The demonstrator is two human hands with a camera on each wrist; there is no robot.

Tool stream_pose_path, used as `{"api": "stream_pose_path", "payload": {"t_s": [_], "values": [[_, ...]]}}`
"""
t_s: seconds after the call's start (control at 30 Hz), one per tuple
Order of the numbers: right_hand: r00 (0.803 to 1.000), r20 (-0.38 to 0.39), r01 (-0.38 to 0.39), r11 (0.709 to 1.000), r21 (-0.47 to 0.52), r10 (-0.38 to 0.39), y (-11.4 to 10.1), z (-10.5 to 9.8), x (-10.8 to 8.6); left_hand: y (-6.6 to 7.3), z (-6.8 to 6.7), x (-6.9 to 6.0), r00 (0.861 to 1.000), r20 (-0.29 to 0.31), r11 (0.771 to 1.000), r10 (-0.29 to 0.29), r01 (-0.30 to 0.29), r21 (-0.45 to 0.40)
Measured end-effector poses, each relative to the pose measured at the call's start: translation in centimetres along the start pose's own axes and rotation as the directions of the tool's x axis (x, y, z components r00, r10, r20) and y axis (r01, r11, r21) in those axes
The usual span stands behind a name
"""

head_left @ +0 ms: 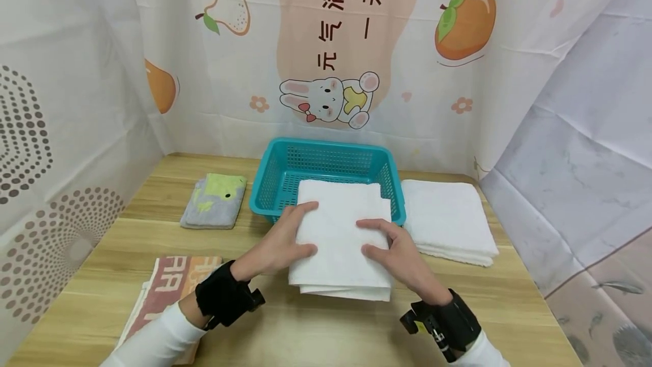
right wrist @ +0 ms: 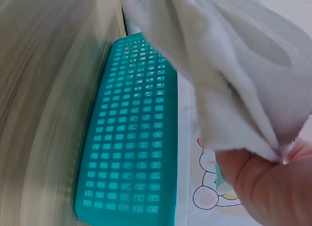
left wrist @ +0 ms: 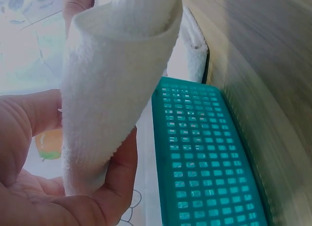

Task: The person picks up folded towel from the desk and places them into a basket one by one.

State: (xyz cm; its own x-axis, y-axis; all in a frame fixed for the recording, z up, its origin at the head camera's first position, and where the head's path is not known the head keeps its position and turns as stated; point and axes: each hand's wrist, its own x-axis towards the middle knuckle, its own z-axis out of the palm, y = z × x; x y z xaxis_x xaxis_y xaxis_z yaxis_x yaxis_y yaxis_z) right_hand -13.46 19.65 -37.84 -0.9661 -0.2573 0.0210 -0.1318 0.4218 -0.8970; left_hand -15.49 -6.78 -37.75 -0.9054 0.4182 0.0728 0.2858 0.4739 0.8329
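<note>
Folded white towel (head_left: 338,254) hangs above the table (head_left: 305,333), gripped from both sides: the left hand (head_left: 277,245) pinches its left edge between thumb and fingers, the right hand (head_left: 404,256) its right edge. At the near left lies a patterned reddish-orange cloth (head_left: 170,290), partly behind the left sleeve. Farther off, a stack of white towels (head_left: 448,217) sits right of the teal basket (head_left: 257,191), and a grey-green towel (head_left: 216,211) sits left. The held towel overlaps the basket's near rim in the head view; whether they touch is hard to tell. Behind stands a printed curtain (head_left: 433,106).
</note>
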Motion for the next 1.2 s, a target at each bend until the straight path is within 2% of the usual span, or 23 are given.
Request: {"api": "stream_pose_path", "payload": {"t_s": [0.3, 0.67, 0.9, 1.2], "values": [[1.000, -0.016, -0.002, 1.000, -0.002, 0.002, 0.1, -0.2, 1.0, 0.4, -0.3, 1.0, 0.999, -0.013, 0.999, -0.031, 0.031, 0.024], [1.000, -0.023, 0.014, 1.000, -0.011, -0.014, -0.5, -0.4, 2.0, 0.3, -0.9, 1.9, 1.000, -0.012, 0.999, -0.026, 0.026, 0.047], [1.000, -0.008, -0.009, 1.000, -0.013, 0.009, -0.9, -1.1, 3.3, 0.7, -1.2, 2.9, 1.000, -0.016, 0.997, -0.024, 0.025, 0.068], [0.999, -0.029, -0.042, 0.999, 0.007, 0.042, -0.9, -1.5, 4.7, 0.8, -1.6, 4.0, 1.000, -0.016, 0.998, 0.004, -0.003, 0.067]]}}
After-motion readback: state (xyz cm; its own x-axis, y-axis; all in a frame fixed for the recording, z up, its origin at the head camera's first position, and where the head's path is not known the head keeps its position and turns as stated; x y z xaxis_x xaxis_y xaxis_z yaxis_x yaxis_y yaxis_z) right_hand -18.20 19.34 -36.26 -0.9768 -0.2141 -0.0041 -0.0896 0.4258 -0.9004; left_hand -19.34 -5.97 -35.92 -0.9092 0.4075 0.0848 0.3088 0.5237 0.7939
